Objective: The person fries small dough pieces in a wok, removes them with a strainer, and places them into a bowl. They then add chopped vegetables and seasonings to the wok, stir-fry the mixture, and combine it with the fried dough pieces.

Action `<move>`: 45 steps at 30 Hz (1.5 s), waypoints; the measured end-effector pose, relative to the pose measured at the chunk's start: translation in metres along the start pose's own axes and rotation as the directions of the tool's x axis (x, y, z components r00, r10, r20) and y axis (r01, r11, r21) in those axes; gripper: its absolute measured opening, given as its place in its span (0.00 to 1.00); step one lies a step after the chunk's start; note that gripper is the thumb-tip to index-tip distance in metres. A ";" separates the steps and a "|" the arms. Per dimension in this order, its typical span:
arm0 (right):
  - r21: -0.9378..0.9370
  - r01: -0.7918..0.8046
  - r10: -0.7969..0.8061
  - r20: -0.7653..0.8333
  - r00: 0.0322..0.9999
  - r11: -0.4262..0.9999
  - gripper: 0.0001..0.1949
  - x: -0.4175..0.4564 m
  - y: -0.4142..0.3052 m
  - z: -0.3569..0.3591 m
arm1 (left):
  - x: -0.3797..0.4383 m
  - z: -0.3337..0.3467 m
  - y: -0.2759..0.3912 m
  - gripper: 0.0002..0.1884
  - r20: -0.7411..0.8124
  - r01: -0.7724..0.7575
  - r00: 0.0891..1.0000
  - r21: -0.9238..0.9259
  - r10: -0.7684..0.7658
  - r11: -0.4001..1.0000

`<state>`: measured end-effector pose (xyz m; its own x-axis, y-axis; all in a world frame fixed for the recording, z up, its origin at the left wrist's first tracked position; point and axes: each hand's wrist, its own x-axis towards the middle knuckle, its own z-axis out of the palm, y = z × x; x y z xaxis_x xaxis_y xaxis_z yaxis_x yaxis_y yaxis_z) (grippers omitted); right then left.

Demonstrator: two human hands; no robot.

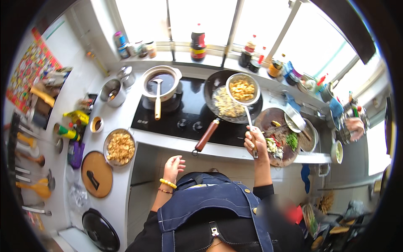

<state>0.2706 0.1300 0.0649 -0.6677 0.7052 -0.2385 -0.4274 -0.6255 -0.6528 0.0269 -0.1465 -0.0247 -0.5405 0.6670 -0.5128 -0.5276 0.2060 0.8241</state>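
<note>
My right hand is closed around the handle of a strainer ladle, which holds golden fried pieces over the right part of a black wok. Bubbling oil with more pieces lies in the wok, whose wooden handle points towards me. Close to my apron, my left hand is empty with its fingers loosely curled and apart. On the left counter stands a metal bowl of golden-brown fried pieces.
A pot of dark liquid with a ladle sits on the black cooktop. Right of the wok, a round cutting board bears chopped vegetables. Bottles line the windowsill. Another person's hand shows at far right.
</note>
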 end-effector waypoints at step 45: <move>-0.840 0.093 0.469 0.386 0.795 0.534 0.14 0.055 0.330 0.213 | -0.069 -0.096 0.019 0.14 -0.035 -0.126 0.992 -0.361 0.122 0.924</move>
<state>-0.0370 -0.1082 -0.0107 -0.9661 0.1384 -0.2181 0.2218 0.0117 -0.9750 -0.0087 -0.2569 0.0036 -0.6232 0.6619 -0.4165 -0.6560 -0.1525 0.7392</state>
